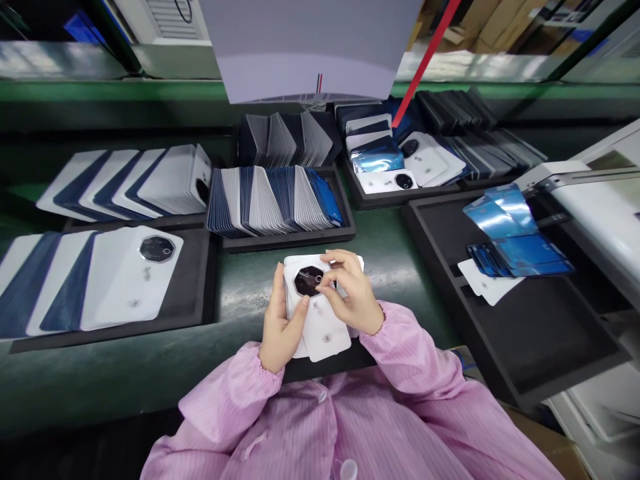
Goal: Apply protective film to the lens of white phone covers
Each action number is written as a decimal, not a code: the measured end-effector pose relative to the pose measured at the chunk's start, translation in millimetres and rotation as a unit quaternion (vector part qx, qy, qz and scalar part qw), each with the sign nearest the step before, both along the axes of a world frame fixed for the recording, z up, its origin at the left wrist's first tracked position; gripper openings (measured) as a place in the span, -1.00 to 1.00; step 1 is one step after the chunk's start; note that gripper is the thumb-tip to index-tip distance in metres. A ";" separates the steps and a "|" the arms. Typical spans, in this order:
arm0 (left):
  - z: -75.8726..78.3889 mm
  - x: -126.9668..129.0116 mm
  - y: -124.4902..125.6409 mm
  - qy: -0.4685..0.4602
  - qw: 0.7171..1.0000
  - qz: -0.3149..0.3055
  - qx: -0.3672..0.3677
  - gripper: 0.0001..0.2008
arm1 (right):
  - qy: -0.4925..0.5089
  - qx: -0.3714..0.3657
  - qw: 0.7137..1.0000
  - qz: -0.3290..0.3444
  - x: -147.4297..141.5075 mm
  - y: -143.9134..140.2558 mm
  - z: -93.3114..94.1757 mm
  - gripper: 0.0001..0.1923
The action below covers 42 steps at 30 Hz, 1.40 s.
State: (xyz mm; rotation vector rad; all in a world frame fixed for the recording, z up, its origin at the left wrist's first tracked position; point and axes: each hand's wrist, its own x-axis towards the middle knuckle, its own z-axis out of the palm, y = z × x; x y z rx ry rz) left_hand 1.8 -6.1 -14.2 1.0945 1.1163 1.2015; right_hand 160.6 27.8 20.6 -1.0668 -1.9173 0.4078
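Directly in front of me lie several white phone back covers (327,323), stacked slightly askew near the table's front edge. The top one has a dark octagonal camera window (306,280) and small grey marks below it. My left hand (284,327) grips the stack's left side, with the thumb on the top cover and the fingers along the edge. My right hand (354,293) is at the right side of the camera window, thumb and forefinger pinched together over it. Whatever sits between those fingertips is too small to make out. Its other fingers reach over the upper right of the stack.
At left, a black tray (193,293) holds overlapping white covers and blue sheets. Beyond it stand trays of fanned covers (270,200). A tray (545,340) at right carries blue film-faced pieces (530,250). A white panel (315,47) hangs ahead; a white machine (600,200) stands right.
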 end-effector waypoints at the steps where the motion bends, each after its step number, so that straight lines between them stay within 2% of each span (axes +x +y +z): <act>1: 0.5 -0.2 0.5 -0.005 1.000 -0.001 -0.002 -0.28 | -0.005 0.005 1.000 0.015 1.2 0.0 -1.5 -0.90; 6: 6.8 -1.5 4.1 -0.030 0.999 -0.009 -0.023 -0.33 | 0.022 -0.015 0.999 0.045 3.9 0.7 -8.7 -0.90; 12: 8.8 -2.6 5.2 -0.063 0.996 -0.026 -0.057 -0.26 | 0.028 -0.022 0.999 0.014 -1.3 -2.0 -13.0 -0.90; 16: 8.7 -2.5 5.6 -0.079 0.994 -0.026 -0.067 -0.24 | 0.039 -0.031 0.999 0.015 -2.4 -2.6 -13.6 -0.90; 21: 10.4 -3.3 5.3 -0.084 0.994 -0.021 -0.072 -0.25 | 0.050 -0.030 0.997 0.044 -1.2 -1.0 -13.6 -0.90; 27: 9.7 -4.6 5.7 -0.073 0.997 0.001 -0.020 -0.31 | -0.024 0.019 0.992 0.120 3.8 2.2 -11.1 -0.96; 30: 10.3 -4.8 6.3 -0.068 0.998 0.006 -0.004 -0.32 | -0.021 -0.015 0.987 0.161 8.8 3.6 -6.8 -0.90; 34: 12.4 -4.5 6.5 -0.088 0.996 0.004 -0.021 -0.30 | 0.004 -0.064 0.976 0.208 13.9 4.9 -0.9 -0.82; 42: 13.4 -5.0 5.9 -0.083 0.996 0.008 -0.019 -0.30 | -0.004 -0.073 0.976 0.206 14.2 4.7 -0.3 -0.86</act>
